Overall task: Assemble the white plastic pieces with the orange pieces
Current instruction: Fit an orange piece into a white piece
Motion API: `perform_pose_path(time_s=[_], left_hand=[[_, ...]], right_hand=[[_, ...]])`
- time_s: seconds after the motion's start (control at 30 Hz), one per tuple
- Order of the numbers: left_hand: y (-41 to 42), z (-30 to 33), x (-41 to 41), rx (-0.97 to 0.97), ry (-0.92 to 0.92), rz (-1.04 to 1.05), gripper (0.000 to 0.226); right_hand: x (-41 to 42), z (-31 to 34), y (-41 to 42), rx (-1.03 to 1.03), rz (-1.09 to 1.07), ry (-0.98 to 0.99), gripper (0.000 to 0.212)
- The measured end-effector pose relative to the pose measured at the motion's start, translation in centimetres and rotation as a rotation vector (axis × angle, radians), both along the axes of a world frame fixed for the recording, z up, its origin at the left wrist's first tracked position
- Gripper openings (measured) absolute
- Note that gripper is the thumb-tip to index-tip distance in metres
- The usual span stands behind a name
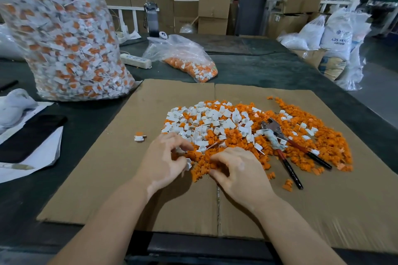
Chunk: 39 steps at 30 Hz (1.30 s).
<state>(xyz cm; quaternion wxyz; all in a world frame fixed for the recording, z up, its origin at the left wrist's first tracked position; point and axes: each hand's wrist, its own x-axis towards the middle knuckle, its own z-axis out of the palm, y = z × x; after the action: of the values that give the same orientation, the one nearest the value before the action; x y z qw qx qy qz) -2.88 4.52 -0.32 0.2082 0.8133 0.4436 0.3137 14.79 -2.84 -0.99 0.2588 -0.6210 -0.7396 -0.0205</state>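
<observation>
Nearby, pliers point(280, 135) lie atop the orange pieces point(312, 146).

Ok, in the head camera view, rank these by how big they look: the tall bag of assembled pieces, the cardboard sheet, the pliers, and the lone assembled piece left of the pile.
1. cardboard sheet
2. tall bag
3. pliers
4. lone assembled piece

Nearness enlarges the cardboard somewhat.

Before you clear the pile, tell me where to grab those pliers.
Take the pliers by the two red-and-black handles, coming from the near right. The handles splay toward the person and partly lie on bare cardboard, while the metal head is bedded in the mixed pieces.
</observation>
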Motion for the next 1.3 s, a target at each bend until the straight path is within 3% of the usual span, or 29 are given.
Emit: perform_pose_path(time_s=[0.23,0.5,0.67,0.83,0.93,1.17,1.3], left_hand=[[-0.1,-0.8,0.6,-0.052,0.066,-0.037,0.009],[0.2,-0.9,1.3,-0.099,-0.138,0.073,0.008],[0.3,-1.0,1.6,-0.090,-0.135,0.138,0.014],[0.5,-1.0,2.0,-0.082,-0.132,0.158,0.017],[0.4,-0.9,1.9,-0.096,-0.157,0.161,0.016],[-0.1,-0.7,2.1,-0.119,-0.283,0.169,0.010],[-0.5,-0.5,2.8,-0.122,-0.319,0.117,0.019]], right_hand=[[-0.1,-0.3,0.5,-0.054,-0.006,0.019,0.015],[0.8,0.6,-0.8,0.013,0.036,0.180,0.009],[0.8,0.8,-2.8,-0.110,0.237,0.054,0.009],[0.6,0.5,-3.7,-0.106,0.268,-0.005,0.007],[1.0,0.4,-3.5,-0.137,0.231,0.078,0.003],[0.5,0.2,-0.9,0.015,-0.047,0.140,0.010],[-0.5,0.8,0.3,0.077,-0.060,0.251,0.025]])
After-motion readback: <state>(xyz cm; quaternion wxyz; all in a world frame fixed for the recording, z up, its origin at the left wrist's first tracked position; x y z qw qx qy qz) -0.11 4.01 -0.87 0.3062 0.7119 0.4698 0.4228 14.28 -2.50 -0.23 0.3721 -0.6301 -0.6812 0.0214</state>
